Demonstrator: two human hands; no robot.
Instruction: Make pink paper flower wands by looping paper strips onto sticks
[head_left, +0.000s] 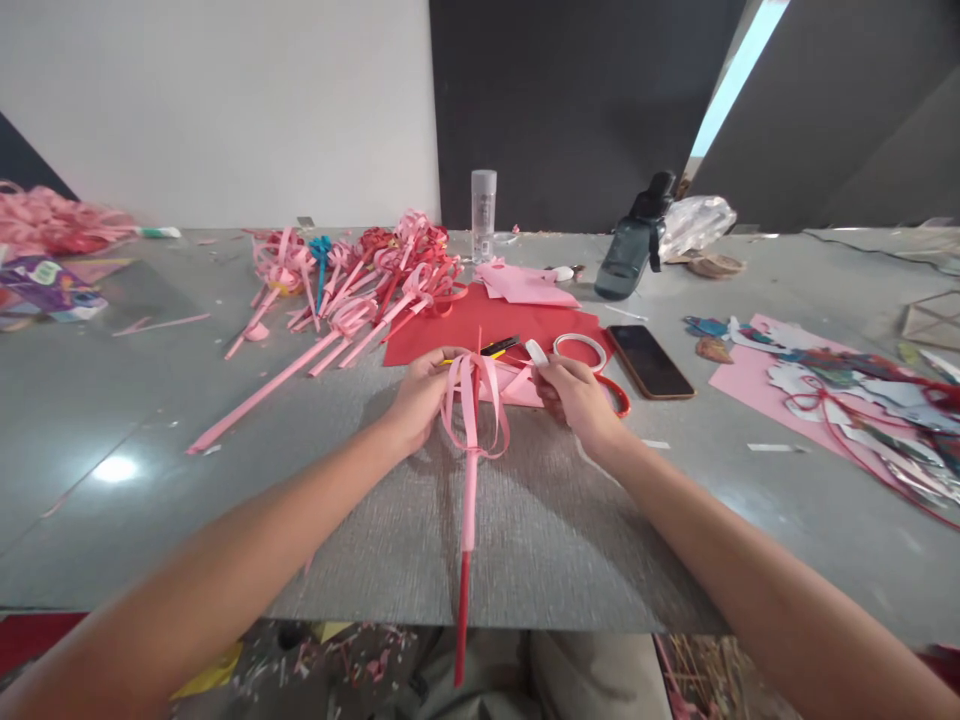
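Both forearms reach in from the near edge, wrists bent inward. The left hand [421,402], just in front of the red sheet [420,342], pinches the paper flower [470,500] near its top loops, fingertips partly hidden; the stem runs towards us, away from the sheet, past the table's edge. The right hand [581,400], at the sheet's near right corner, curls tightly around a small white piece [536,352]. On the sheet, there's a cutter [500,346]! Right of it lies a phone [651,362]; left, a heap of flowers [390,270] spreads over the grey table [337,540]. Behind it, a white wall [225,110] meets a dark panel [570,110].
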